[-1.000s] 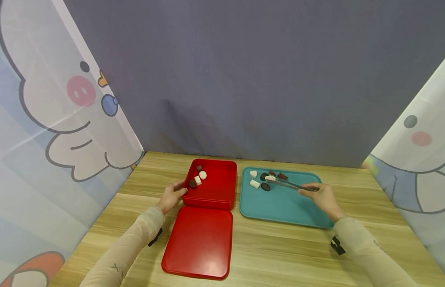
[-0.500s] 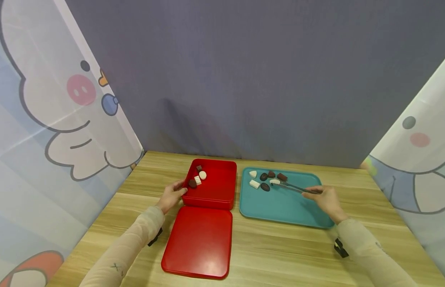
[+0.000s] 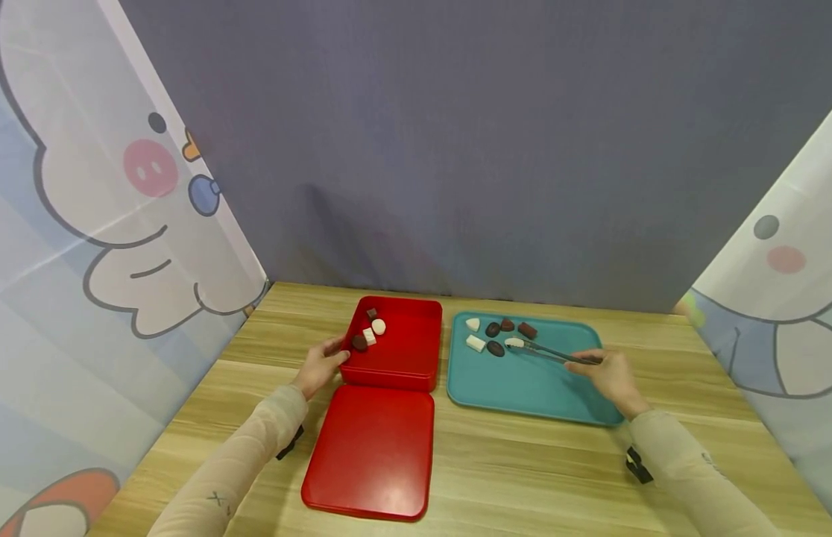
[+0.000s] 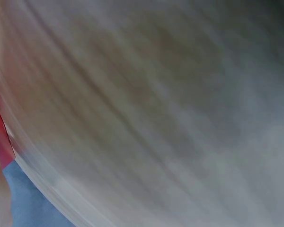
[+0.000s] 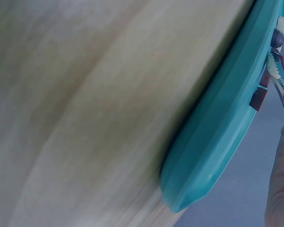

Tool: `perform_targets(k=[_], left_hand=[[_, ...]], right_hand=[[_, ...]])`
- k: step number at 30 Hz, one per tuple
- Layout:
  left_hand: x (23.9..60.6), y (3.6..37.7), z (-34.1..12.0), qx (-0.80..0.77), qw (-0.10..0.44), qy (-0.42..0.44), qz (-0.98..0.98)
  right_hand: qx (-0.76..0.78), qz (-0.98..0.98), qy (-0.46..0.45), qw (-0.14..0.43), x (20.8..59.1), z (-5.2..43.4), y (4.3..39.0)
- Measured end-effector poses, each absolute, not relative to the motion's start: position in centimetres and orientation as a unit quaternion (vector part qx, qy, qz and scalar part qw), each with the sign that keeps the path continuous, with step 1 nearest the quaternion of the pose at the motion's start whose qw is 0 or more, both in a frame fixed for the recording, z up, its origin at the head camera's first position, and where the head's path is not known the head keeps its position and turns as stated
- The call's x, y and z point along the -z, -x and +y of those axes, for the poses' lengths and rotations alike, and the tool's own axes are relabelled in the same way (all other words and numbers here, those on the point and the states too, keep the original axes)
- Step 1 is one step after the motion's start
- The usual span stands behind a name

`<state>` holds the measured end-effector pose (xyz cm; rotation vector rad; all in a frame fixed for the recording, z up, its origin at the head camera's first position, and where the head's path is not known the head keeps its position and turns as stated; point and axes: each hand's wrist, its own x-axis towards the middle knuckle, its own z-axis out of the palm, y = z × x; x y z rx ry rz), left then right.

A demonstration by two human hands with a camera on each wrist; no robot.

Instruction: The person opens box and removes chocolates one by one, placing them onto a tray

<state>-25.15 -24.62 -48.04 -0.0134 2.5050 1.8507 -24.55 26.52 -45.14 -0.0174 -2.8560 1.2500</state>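
In the head view, my left hand (image 3: 320, 367) holds the left side of an open red box (image 3: 409, 339), its thumb at the rim. Two dark chocolates (image 3: 358, 343) and two white ones (image 3: 379, 327) lie inside, along the box's left part. My right hand (image 3: 607, 377) grips slim dark tongs (image 3: 553, 353) over the teal tray (image 3: 523, 391). At the tongs' tips is a white oval chocolate (image 3: 514, 342); serrated tips show in the right wrist view, where the tongs (image 5: 283, 87) are partly cut off. Whether the piece is lifted off the tray, I cannot tell.
On the tray's back left are several other chocolates, among them a white block (image 3: 476, 343), a dark oval (image 3: 496, 348) and a brown bar (image 3: 527, 330). A flat red lid (image 3: 372, 451) lies in front of the box. A grey curtain (image 3: 416, 149) hangs behind the wooden table (image 3: 523, 470).
The right hand and tongs have shifted slightly right and toward the person, and the white oval chocolate has moved with the tips. My left hand and the box have stayed put.
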Motion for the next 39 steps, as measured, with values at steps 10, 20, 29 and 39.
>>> perform_targets(k=[10, 20, 29, 39], left_hand=[[47.90, 25.12, -24.75, -0.591, 0.018, 0.011, 0.806], [47.87, 25.09, -24.68, -0.587, 0.016, 0.006, 0.810], [47.95, 25.00, -24.78, -0.590, 0.025, 0.013, 0.807], [47.84, 24.98, -24.64, -0.591, 0.022, 0.009, 0.806]], right_hand=[[-0.391, -0.920, 0.008, 0.010, 45.10, 26.53, 24.76], [-0.394, -0.919, 0.011, -0.007, 45.08, 26.52, 24.87], [-0.419, -0.908, 0.024, -0.021, 45.06, 26.55, 24.72], [-0.423, -0.906, 0.031, -0.024, 44.94, 26.66, 24.54]])
